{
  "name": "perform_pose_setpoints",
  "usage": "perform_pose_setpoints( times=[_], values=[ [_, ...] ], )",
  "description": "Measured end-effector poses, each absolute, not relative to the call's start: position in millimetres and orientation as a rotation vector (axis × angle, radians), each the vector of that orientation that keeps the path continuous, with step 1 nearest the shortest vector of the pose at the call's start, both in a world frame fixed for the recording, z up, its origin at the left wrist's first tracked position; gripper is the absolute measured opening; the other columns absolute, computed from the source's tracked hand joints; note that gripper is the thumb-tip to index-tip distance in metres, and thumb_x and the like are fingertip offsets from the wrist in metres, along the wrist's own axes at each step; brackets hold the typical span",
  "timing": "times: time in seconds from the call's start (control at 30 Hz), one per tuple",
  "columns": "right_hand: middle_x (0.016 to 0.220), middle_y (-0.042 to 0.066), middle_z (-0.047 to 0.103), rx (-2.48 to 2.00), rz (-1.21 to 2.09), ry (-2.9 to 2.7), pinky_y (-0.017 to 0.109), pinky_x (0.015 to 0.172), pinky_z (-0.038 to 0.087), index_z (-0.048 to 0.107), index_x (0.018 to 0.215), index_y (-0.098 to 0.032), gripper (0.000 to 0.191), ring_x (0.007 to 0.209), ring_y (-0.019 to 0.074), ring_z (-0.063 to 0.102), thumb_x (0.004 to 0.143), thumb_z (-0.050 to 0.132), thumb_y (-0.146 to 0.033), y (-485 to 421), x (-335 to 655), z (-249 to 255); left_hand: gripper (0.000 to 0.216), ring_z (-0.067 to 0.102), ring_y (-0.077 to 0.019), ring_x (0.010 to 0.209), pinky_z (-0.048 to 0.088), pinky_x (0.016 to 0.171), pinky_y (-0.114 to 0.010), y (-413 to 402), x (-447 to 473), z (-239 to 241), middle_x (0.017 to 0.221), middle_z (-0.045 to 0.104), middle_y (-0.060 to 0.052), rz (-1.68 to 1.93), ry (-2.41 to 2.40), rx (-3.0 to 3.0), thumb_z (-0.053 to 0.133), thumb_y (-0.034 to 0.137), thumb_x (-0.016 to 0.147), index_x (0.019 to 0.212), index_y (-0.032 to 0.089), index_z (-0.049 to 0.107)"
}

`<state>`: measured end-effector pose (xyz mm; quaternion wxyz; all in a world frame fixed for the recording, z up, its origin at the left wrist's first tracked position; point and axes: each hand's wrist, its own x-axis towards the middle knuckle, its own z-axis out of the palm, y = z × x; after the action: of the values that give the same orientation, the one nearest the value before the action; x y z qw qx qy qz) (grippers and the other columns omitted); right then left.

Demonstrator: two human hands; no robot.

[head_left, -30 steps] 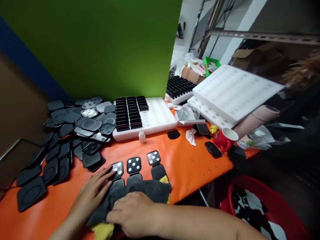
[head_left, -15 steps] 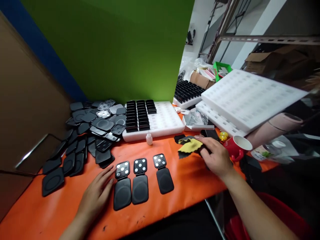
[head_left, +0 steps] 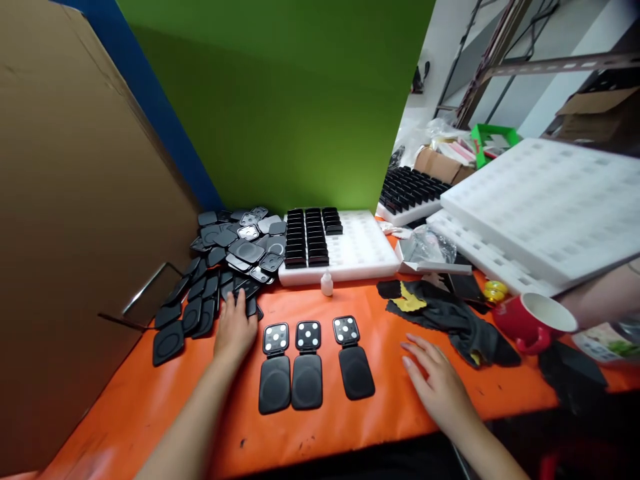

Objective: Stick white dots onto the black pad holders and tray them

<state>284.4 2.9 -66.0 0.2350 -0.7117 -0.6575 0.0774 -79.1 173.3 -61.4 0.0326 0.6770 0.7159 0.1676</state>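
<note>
My left hand (head_left: 236, 331) lies with its fingers stretched out at the near edge of a heap of black folding pads (head_left: 249, 251), fingertips over one of them. My right hand (head_left: 436, 381) is open and holds nothing, a little above or on the orange table (head_left: 395, 417). Beyond it lies a crumpled black and yellow cloth (head_left: 450, 317). Between my hands are three unfolded black pads: the left (head_left: 275, 384), the middle (head_left: 307, 381) and the right (head_left: 357, 372). Each has a small upper panel with white dots. The right one stands apart from the other two.
Behind the pads are a small white bottle (head_left: 327, 285) and a white foam tray (head_left: 367, 243) partly filled with upright black pieces. A red mug (head_left: 537, 323), a yellow trinket (head_left: 495, 291) and stacked foam trays (head_left: 545, 207) are on the right. A bent metal rod (head_left: 145, 288) is at left.
My right hand has let go of the cloth, which now lies on the table, and has drawn back toward me. My left hand has moved from beside the unfolded pads to the heap. The view has shifted left.
</note>
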Motion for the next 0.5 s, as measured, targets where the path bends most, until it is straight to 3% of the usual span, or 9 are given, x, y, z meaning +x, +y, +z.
perform_pose_setpoints(
  times=[0.17,0.23,0.3,0.37,0.43,0.5],
  values=[
    [0.115,0.009,0.055,-1.851,0.292,-1.738,0.041,0.093,0.041,0.056,0.107,-0.019,0.029,0.108,0.0227,0.049,0.086,0.040,-0.030,-10.0,276.7,-62.1,0.054,0.024,-0.0307,0.130,0.025,0.102,-0.045,147.2,-88.7,-54.7,0.145,0.019,-0.015,0.459,2.223,2.173,0.033,0.017,0.082,0.136,0.014,0.026],
    [0.110,0.009,0.058,-1.818,0.373,-1.733,0.038,0.090,0.044,0.057,0.105,-0.020,0.027,0.104,0.0217,0.052,0.086,0.041,-0.029,-21.5,280.2,-61.4,0.051,0.031,-0.0294,0.127,0.029,0.099,-0.044,126.3,-98.8,-45.0,0.141,0.031,-0.012,0.427,2.221,2.171,0.031,0.020,0.084,0.135,0.017,0.030],
    [0.104,0.007,0.061,-1.820,0.484,-1.712,0.036,0.086,0.047,0.059,0.102,-0.021,0.025,0.098,0.0209,0.056,0.086,0.042,-0.029,-34.3,285.6,-59.9,0.047,0.053,-0.0292,0.107,0.045,0.080,-0.040,105.8,-111.6,-32.3,0.125,0.053,-0.009,0.407,2.280,1.984,0.033,0.033,0.086,0.133,0.026,0.034],
    [0.101,0.007,0.063,-1.850,0.588,-1.656,0.035,0.083,0.048,0.060,0.100,-0.022,0.024,0.094,0.0211,0.059,0.085,0.044,-0.031,-45.4,288.8,-56.0,0.046,0.062,-0.0284,0.081,0.047,0.059,-0.036,88.4,-126.1,-19.3,0.098,0.065,-0.007,0.485,2.400,1.649,0.036,0.046,0.083,0.126,0.030,0.043],
    [0.099,0.007,0.064,-1.868,0.676,-1.578,0.035,0.082,0.048,0.061,0.097,-0.022,0.023,0.092,0.0221,0.059,0.085,0.045,-0.033,-52.1,284.6,-49.0,0.047,0.060,-0.0266,0.074,0.045,0.054,-0.033,75.4,-139.5,-8.7,0.082,0.065,-0.006,0.760,2.453,1.341,0.043,0.050,0.080,0.117,0.024,0.052],
    [0.099,0.008,0.064,-1.836,0.793,-1.502,0.035,0.083,0.047,0.062,0.095,-0.022,0.024,0.093,0.0226,0.059,0.085,0.045,-0.035,-53.4,270.0,-40.0,0.046,0.058,-0.0237,0.076,0.046,0.055,-0.030,66.8,-146.0,-2.2,0.081,0.062,-0.004,1.099,2.248,1.126,0.051,0.049,0.076,0.112,0.019,0.054]
  ],
)
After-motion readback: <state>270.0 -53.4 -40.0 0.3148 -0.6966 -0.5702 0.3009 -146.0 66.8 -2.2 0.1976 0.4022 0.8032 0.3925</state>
